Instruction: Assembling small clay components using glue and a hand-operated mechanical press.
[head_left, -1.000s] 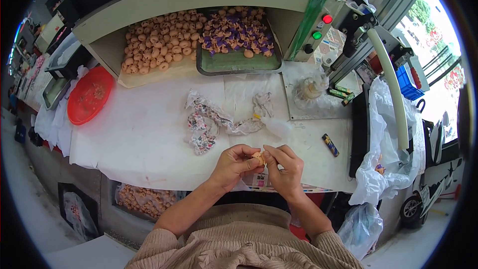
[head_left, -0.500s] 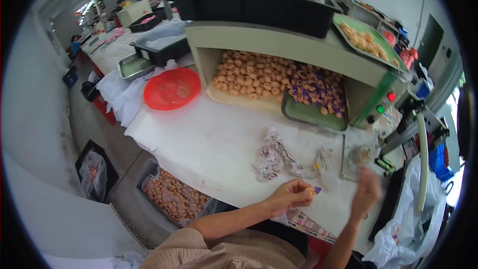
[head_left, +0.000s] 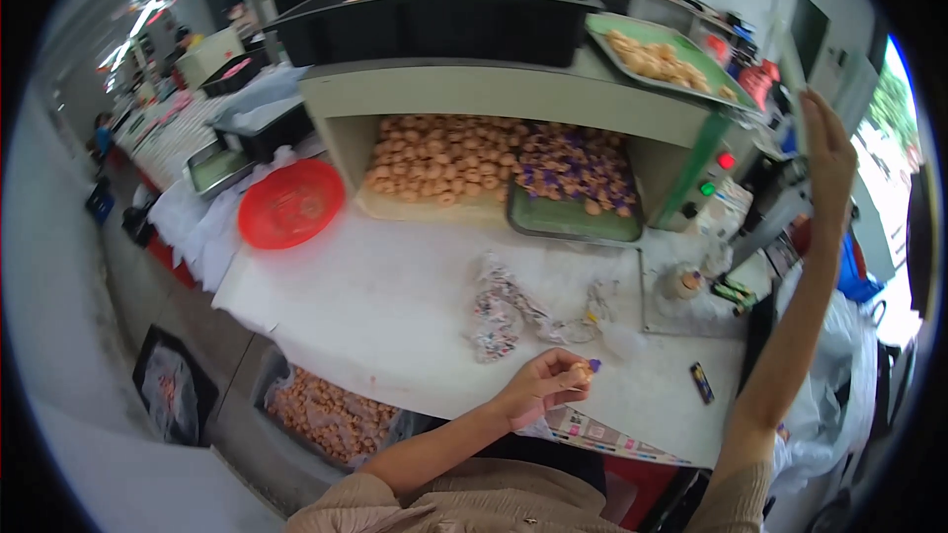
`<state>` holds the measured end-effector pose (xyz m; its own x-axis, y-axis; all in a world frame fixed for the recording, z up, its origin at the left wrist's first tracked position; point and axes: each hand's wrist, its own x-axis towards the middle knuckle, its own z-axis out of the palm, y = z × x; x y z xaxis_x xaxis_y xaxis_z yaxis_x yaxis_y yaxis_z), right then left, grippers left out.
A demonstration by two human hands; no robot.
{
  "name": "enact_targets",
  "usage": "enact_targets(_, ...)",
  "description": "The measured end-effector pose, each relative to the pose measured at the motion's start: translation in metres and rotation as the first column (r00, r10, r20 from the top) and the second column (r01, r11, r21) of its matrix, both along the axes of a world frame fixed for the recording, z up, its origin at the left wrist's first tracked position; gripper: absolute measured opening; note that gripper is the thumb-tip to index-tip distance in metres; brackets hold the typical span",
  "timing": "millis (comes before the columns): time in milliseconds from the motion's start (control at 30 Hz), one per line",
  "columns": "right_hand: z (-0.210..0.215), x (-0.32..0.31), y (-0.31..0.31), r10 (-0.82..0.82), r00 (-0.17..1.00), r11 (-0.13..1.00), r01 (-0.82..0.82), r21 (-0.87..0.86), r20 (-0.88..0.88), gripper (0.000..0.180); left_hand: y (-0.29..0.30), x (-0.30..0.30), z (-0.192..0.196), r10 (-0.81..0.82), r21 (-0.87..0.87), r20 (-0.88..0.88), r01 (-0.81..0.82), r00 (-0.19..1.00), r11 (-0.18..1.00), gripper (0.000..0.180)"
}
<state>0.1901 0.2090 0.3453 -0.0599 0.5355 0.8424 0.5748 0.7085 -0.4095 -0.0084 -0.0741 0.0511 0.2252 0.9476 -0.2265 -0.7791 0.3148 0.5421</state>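
My left hand (head_left: 541, 385) sits low over the white table (head_left: 385, 306), fingers closed on a small round pastry (head_left: 584, 372) with a bit of purple wrapper. My right hand (head_left: 828, 153) is raised high at the right, fingers spread, up by the machine beside the shelf; whether it touches anything is unclear. A pile of printed clear wrappers (head_left: 499, 311) lies just beyond the left hand. Under the shelf, a heap of bare round pastries (head_left: 439, 156) sits next to a metal tray (head_left: 573, 222) of purple-wrapped ones.
A red basket (head_left: 289, 203) stands at the table's left end. A green tray of pastries (head_left: 657, 59) rests on the shelf top beside black bins (head_left: 434, 25). A crate of pastries (head_left: 331, 415) sits below the table edge. White bags (head_left: 839, 395) hang at right.
My hands were together on the pastry; the right hand has left it and risen high to the right. The view has swung left. The left hand still holds the pastry.
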Motion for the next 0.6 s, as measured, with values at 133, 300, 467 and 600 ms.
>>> enact_targets(133, -0.045, 0.008, -0.031, -0.094, 0.978, 0.980, 0.125, 0.158, -0.188, 0.025, 0.022, 0.019, -0.011, 0.038, 0.017, 0.022, -0.039, 0.999, 0.999, 0.022)
enact_targets(300, -0.128, 0.059, -0.072, -0.276, 0.946, 0.879, 0.320, -0.353, 0.170, 0.022, 0.033, 0.038, -0.015, 0.058, 0.020, 0.066, -0.060, 0.996, 0.998, 0.019)
enact_targets(467, -0.239, 0.083, -0.035, -0.122, 0.920, 0.841, 0.296, -0.453, 0.373, 0.028, 0.038, 0.055, -0.016, 0.028, 0.030, 0.069, -0.031, 0.997, 0.999, 0.020)
enact_targets(600, -0.257, 0.082, -0.038, -0.049, 0.955, 0.936, 0.146, -0.319, 0.293, 0.023, 0.035, 0.063, -0.015, 0.041, 0.009, 0.049, -0.042, 0.998, 0.999, 0.020)
